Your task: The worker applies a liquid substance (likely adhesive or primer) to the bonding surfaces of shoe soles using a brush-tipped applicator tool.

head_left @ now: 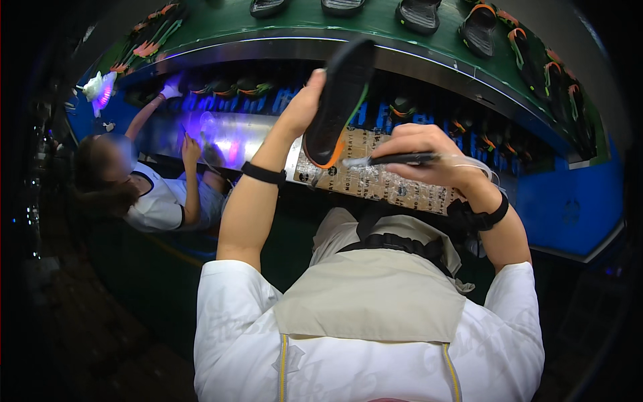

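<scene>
My left hand (303, 107) is closed round the edge of a black shoe sole (338, 100) with orange and green trim. The sole is held up and tilted, its orange end lowest. In my right hand (423, 151) is a black-handled brush (402, 159) with a pale tip and a clear tube running back over the wrist. The pale tip points at the orange end of the sole, close beside it; whether they touch I cannot tell. Under both hands lies a work surface covered with brown printed paper (382, 182).
A green conveyor belt (295, 25) carrying several soles crosses the far side. More soles (234, 87) stand on a shelf below it. At the left a co-worker (167, 194) sits by a purple-lit metal table (254, 130). A blue panel (569, 208) stands at the right.
</scene>
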Demonstrator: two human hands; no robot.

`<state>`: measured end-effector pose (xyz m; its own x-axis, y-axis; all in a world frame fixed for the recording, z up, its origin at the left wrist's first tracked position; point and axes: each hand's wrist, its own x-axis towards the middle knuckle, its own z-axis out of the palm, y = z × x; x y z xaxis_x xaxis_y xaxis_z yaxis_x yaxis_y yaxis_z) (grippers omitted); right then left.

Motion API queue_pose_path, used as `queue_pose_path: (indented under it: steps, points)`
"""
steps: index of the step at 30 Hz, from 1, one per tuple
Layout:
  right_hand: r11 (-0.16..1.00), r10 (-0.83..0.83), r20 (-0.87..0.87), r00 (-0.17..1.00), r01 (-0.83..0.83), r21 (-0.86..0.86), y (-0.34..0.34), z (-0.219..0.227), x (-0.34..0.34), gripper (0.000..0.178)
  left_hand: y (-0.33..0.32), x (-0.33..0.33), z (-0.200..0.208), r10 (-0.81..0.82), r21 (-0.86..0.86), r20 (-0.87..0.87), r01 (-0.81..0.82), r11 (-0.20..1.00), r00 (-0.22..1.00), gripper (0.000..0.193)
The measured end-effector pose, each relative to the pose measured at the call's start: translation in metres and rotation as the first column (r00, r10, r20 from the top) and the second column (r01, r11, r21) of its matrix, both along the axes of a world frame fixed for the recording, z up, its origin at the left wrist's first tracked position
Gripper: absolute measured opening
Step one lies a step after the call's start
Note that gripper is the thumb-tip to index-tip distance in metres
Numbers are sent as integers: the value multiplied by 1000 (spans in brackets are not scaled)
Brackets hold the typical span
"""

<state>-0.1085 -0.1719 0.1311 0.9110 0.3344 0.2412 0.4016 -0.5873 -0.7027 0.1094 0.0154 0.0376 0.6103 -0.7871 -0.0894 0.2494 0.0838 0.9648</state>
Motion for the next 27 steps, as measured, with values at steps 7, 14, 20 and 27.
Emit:
queue_pose_path:
  steps: [7, 14, 20, 27]
  points:
    - [671, -454, -390, 801, 596, 441, -24, -69, -16, 20, 112, -8, -132, -29, -183, -602, -103, 978, 798, 108]
    - [634, -453, -487, 747, 654, 413, -13, -104, -10, 20, 156, -75, -233, -382, -429, -893, -191, 883, 238, 100]
    - [662, -391, -540, 745, 635, 398, 4, -106, 2, 21, 115, -104, -250, -269, -312, -932, -159, 937, 242, 112]
    - [718, -504, -445, 740, 646, 260, 12, -95, 22, 24, 43, -118, -196, -214, -338, -897, -288, 896, 387, 82]
